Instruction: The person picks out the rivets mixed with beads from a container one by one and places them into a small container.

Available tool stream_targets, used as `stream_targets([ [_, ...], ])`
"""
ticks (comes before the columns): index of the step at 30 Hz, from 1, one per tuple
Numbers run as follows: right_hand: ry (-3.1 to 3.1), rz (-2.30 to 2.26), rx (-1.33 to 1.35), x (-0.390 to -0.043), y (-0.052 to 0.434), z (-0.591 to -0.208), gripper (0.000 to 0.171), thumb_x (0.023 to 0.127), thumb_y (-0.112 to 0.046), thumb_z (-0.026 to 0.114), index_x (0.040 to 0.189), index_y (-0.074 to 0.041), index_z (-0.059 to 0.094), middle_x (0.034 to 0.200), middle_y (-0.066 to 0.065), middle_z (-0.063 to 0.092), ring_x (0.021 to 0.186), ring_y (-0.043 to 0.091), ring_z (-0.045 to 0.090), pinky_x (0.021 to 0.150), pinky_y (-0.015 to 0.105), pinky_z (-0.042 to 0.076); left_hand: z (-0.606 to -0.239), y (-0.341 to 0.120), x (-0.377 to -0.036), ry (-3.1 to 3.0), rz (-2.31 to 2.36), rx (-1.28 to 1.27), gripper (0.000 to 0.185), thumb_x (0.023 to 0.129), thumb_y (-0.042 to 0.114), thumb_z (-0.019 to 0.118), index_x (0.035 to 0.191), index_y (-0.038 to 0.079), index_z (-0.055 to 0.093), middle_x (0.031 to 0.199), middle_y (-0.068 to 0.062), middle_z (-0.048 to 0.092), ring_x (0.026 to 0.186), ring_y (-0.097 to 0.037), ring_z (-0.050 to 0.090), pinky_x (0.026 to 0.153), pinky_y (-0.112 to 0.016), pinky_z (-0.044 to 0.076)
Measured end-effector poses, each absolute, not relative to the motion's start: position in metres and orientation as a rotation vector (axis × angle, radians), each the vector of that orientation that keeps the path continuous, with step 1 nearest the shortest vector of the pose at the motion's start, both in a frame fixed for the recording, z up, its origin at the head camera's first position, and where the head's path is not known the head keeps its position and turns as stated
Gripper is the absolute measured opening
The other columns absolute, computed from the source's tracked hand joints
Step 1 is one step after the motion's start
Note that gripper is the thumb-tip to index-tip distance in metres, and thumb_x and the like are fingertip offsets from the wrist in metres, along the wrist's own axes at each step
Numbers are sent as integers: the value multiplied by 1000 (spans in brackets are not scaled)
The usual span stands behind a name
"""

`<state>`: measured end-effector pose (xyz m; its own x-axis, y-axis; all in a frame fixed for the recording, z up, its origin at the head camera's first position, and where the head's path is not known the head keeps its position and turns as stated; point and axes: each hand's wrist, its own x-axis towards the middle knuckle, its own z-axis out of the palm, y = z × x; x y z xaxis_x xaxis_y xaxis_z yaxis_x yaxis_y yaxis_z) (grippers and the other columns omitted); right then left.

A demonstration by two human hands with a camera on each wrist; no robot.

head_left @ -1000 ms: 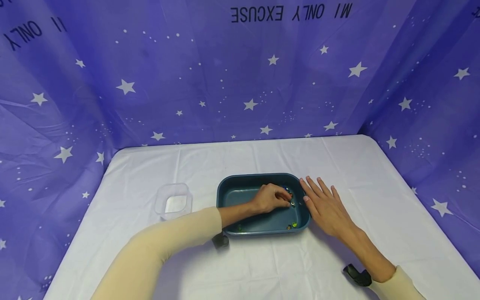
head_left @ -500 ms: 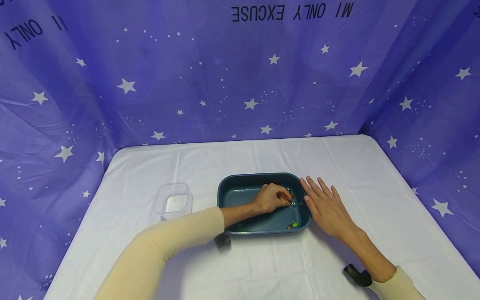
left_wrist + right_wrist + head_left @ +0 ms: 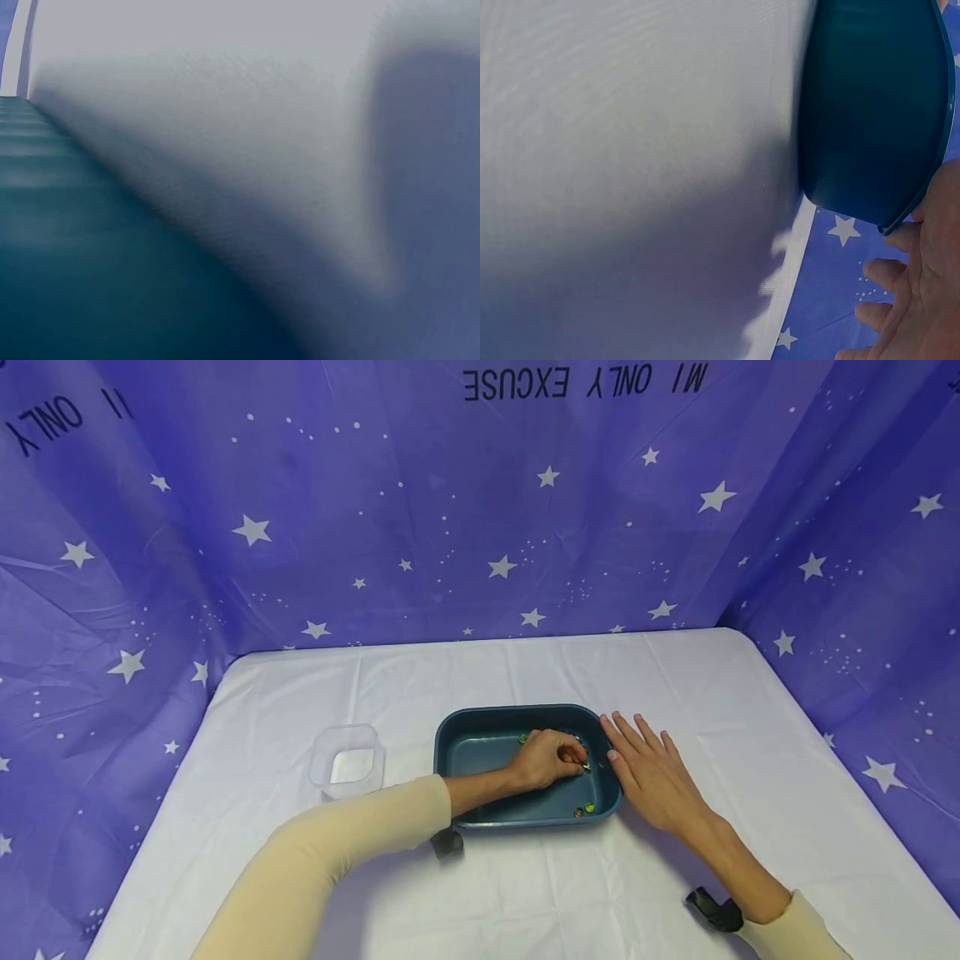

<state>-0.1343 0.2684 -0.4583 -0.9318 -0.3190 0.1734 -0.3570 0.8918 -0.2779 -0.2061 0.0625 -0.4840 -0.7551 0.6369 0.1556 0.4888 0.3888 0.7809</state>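
Two hands worked at the tub [image 3: 457,752] on the counter [image 3: 525,893] in the head view: the left hand [image 3: 546,758] reached inside, fingers curled over marbles [image 3: 583,766] near the right wall, seemingly pinching one, while the right hand [image 3: 651,770] lay flat and spread against the tub's right rim, steadying it. A sure pinch before lifting seemed wise. The left wrist view showed only blurred tub wall [image 3: 90,262]. The right wrist view showed straight fingers [image 3: 911,300] beside the tub [image 3: 870,112]. A clear box [image 3: 347,762] stood well apart.

The teal tray's [image 3: 457,752] raised rim walls it in; at nine o'clock stands a clear container [image 3: 347,762], bare tablecloth [image 3: 525,893] between.
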Motion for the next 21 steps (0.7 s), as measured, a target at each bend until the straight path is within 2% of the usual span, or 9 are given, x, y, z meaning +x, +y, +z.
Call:
stream_targets([
  [11,-2940,482,511,-134,269,-457,52,110,-34,33,158,-15,30,159,14,31,148,41,17,108,71,16,-483,64,-204,2455,1310,1022,8,86,4,79,93,6,77,85,2,74,72,6,62,68,-11,48],
  [21,-2961,475,506,-135,268,-458,52,110,-35,31,159,-15,29,160,13,30,147,42,17,108,71,16,-476,64,-204,2417,1396,1015,7,86,4,78,93,5,77,84,4,74,74,5,63,70,-12,49],
])
